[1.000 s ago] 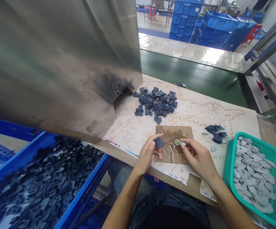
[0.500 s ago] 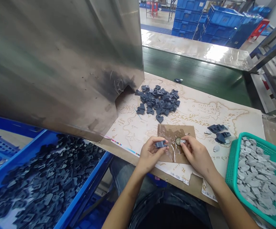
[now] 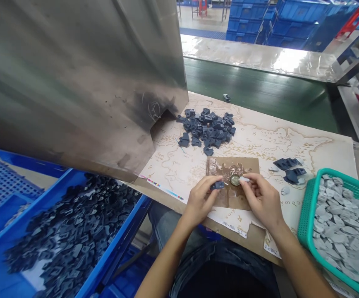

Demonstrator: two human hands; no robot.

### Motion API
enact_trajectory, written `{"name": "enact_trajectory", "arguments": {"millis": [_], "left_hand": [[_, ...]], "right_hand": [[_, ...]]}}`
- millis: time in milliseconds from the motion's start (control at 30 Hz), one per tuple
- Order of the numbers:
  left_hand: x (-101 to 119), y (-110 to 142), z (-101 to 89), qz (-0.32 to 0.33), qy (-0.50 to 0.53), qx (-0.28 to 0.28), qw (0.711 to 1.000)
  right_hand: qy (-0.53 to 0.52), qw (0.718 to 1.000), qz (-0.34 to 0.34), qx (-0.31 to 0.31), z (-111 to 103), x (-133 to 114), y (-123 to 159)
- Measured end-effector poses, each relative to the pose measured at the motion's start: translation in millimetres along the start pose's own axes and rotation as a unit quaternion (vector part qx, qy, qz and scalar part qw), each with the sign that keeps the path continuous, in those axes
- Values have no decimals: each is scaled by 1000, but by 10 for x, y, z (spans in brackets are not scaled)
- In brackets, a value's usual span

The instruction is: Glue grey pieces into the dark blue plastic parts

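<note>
Between the thumb and fingers of my left hand (image 3: 200,201) is a dark blue-grey plastic piece (image 3: 218,185). My right hand (image 3: 264,199) pinches a small light-grey piece (image 3: 244,179) beside a small round dish (image 3: 235,180). That dish sits on a brown cardboard sheet (image 3: 250,163), which has a wet, shiny smear on its surface. Both hands are over the cardboard, a short way apart. Farther back lies a heap of dark plastic pieces (image 3: 209,128). A few dark pieces (image 3: 288,164) lie beyond my right hand, with a loose light-grey piece (image 3: 285,190) nearer.
At the right stands a green basket (image 3: 305,211) full of light-grey pieces. A blue crate (image 3: 105,252) of dark pieces is below left. A large metal panel (image 3: 83,82) rises on the left. Behind the table runs a green conveyor belt (image 3: 260,89) with one piece (image 3: 226,97) at its near edge.
The view has shifted slightly. The dark piece in my left hand is turned differently. The piece on the belt has moved left along the edge.
</note>
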State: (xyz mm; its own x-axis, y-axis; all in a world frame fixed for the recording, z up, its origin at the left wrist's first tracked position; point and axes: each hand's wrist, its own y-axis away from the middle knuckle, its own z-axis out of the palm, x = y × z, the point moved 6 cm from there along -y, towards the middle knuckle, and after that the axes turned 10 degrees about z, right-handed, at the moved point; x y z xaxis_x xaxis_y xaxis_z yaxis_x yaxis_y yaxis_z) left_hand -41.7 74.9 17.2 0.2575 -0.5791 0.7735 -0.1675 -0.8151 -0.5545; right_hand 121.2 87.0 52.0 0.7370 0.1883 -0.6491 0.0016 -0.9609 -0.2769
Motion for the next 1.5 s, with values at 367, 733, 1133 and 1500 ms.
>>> {"name": "enact_trajectory", "arguments": {"millis": [367,733,1133,1500], "left_hand": [[62,-21,-33,22,4,8,1000],[39,-41,-26,19,30,-8,999],[72,-48,-33,20,14,-28,999],[100,-66,-10,23,58,-61,996]], "right_hand": [[-156,985,-78,-8,-69,-239,99],[-113,988,-96,-49,-30,-269,93],[-75,981,-165,-74,-24,-334,88],[-84,967,-195,-138,-27,-352,117]]}}
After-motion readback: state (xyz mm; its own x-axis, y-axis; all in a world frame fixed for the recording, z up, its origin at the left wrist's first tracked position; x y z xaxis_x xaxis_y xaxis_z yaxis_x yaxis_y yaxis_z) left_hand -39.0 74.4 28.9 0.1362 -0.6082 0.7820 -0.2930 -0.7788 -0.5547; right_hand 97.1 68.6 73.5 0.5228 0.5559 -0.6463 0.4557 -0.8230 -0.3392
